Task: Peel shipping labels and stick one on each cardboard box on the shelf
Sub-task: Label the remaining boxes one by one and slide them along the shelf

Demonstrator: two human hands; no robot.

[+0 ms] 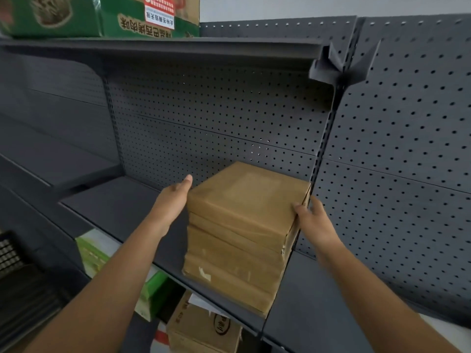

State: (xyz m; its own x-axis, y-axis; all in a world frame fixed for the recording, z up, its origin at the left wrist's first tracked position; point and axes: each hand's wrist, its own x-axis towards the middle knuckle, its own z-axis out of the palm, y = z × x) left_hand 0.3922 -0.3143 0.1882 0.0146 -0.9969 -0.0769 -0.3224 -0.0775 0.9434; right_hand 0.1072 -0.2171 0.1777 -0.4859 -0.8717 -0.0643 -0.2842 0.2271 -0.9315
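**Fig. 1. Both hands at a stack of boxes on the middle shelf**

Head view. A stack of flat cardboard boxes (237, 253) stands at the right end of the dark metal shelf (119, 207), close to the slotted upright post (323, 138) and in front of the perforated back panel (216, 110). At least four layers show; blur hides the exact number. The left hand (175, 197) lies flat against the left side of the top box (244, 197), fingers straight and thumb raised. The right hand (312, 220) grips the right near corner of the same box, thumb on the near face, fingers along the right side. The two forearms cover part of the shelf's front edge.

Surroundings: two green printed cartons (51, 14) sit on the upper shelf (163, 45), one bearing a red-and-white sticker (159, 12). Below the shelf are one green-and-white carton (94, 253) and one brown printed carton (201, 327). One black mesh basket (10, 253) shows at the far left.
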